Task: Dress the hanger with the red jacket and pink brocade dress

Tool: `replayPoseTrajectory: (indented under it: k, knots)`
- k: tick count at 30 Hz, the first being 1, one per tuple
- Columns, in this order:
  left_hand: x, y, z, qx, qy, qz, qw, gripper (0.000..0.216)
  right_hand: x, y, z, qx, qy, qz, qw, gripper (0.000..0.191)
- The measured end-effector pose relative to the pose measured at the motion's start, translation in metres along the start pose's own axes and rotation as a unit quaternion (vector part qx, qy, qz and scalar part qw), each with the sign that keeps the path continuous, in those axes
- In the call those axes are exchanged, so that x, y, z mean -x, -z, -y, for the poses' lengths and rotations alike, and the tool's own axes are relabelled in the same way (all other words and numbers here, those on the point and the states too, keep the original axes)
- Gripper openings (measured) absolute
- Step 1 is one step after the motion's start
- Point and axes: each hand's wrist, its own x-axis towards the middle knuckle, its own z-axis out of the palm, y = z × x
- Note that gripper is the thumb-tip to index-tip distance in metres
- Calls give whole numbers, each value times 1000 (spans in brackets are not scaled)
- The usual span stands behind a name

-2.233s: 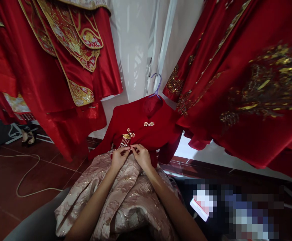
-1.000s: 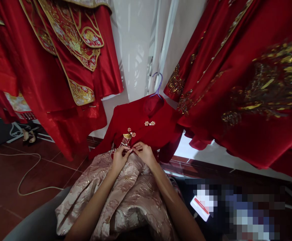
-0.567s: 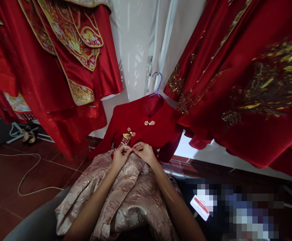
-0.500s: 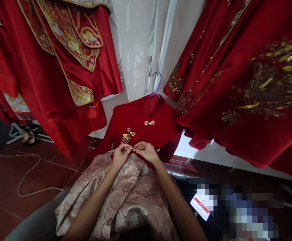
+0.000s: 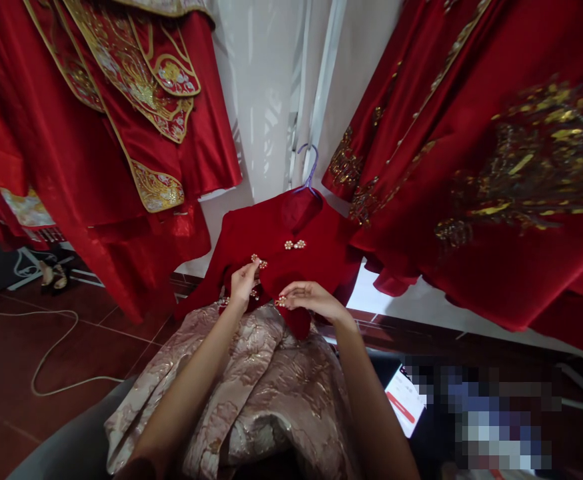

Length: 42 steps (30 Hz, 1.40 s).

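A red jacket [image 5: 251,230] hangs on a purple hanger [image 5: 309,175], its lower part resting over a pale pink brocade garment [image 5: 256,373]. My left hand [image 5: 243,285] pinches at a pearly flower clasp [image 5: 260,262] on the front edge; the gold tasselled ornament is hidden behind that hand. My right hand [image 5: 314,299] has its fingertips closed on a lower flower clasp [image 5: 280,302] at the hem. Between the hands, another flower piece [image 5: 255,294] lies apart from it. A fastened pair of flower clasps [image 5: 295,245] sits near the neckline.
Red gold-embroidered garments hang at the left [image 5: 156,120] and right [image 5: 471,200]. A lit phone [image 5: 405,400] lies lower right, beside a blurred patch. A pale cable [image 5: 54,392] runs over the tiled floor [image 5: 1,360]; shoes [image 5: 54,275] stand behind it.
My left hand has moved up from the hem to the upper clasp. My right hand has shifted right, and the front edges at the lower clasp have come apart.
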Motion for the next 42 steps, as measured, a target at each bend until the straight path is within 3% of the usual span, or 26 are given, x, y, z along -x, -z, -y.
replayPoseTrajectory:
  k: [8,14,28,37,42]
  knots:
    - [-5,-4,-1,-83,-66,-54,993,25,-4,0,-6,-14,3,11,1000,30]
    - [-1,-10,-9,7,15,-6,1000,29,-1,0,-3,-15,-1,10,1000,29]
    - [-4,-8,-9,17,14,-18,1000,29,-3,1,-6,-16,-8,14,1000,29]
    - [3,2,-12,-17,31,54,998,41,-3,1,-5,-9,-6,28,1000,30]
    - [3,2,-12,16,41,32,999,41,-3,2,-5,-2,-12,30,999,31]
